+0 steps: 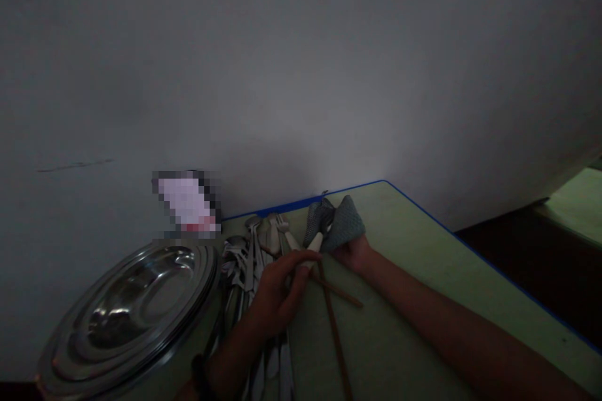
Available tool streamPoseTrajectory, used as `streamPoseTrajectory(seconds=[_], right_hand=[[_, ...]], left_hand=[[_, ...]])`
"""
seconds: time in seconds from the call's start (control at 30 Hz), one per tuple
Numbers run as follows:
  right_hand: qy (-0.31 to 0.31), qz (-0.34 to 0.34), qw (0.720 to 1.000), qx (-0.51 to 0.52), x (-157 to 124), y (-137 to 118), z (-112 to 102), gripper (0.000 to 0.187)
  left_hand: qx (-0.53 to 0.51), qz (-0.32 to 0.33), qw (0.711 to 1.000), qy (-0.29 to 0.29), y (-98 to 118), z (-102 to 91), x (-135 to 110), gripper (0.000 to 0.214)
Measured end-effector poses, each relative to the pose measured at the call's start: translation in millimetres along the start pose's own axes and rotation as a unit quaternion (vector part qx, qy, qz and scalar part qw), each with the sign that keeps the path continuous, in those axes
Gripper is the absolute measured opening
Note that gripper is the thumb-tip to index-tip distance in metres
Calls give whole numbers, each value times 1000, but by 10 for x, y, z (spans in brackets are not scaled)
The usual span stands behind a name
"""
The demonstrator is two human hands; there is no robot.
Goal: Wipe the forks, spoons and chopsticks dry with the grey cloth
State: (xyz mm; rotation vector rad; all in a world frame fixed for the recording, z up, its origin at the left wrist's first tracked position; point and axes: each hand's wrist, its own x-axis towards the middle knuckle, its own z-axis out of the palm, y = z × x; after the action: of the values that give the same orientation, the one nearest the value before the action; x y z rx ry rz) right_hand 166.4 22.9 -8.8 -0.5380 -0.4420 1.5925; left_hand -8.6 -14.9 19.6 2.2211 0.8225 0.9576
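Observation:
My left hand [285,288] is closed, thumb and finger pinching the pale handle of a piece of cutlery [314,244]. Its metal end lies in the folds of a grey cloth [345,225], so whether it is a spoon or fork I cannot tell. Behind the cloth is my right hand [355,254], closed on it, with most of its fingers hidden. Several metal spoons and forks [253,250] lie in a heap beside and under my left hand. A fork with a pale handle [285,225] rests just beyond it. Two brown chopsticks [332,319] cross below my hands.
A stack of round steel plates or trays [207,263] stands at the left. Behind it a blurred-out, phone-like object [185,200] leans against the grey wall [301,75]. The green table [409,250] has a blue edge, and its right side drops to a dark floor.

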Motion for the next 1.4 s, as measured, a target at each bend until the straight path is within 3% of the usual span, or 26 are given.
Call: streamPoseTrajectory(seconds=[0.13,0.2,0.3,0.37,0.47,0.63,0.87,0.97,1.17,1.27,1.4], right_hand=[[-24,-4,999,42,2,-29,25,46],[-30,10,999,41,-3,-29,39,41],[-23,57,998,-2,-19,-11,55,25],[-9,48,998,-33,-29,7,57,16],[18,1,999,-47,-29,40,49,19],[76,-21,996,-43,-21,95,71,26],[40,8,997,-59,-32,74,127,20],[0,30,997,-73,-26,66,87,20],[-67,35,990,-119,-65,72,39,27],[-69,43,988,-132,-84,63,49,27],[-34,45,993,-101,-81,70,56,27]], left_hand=[[-15,10,998,58,-33,0,-27,26],[-10,-1,998,57,-41,6,-16,27],[14,-22,1000,12,-43,25,25,27],[27,-22,999,-25,-44,40,52,27],[38,-6,997,-72,-57,53,71,26],[52,19,993,-102,-85,31,54,23],[39,53,990,-122,-48,-6,42,25],[43,8,992,-118,-53,32,46,25],[-13,-124,991,-55,-138,121,60,32],[7,-142,989,-45,-137,127,78,30],[44,-118,992,-25,-105,113,104,20]])
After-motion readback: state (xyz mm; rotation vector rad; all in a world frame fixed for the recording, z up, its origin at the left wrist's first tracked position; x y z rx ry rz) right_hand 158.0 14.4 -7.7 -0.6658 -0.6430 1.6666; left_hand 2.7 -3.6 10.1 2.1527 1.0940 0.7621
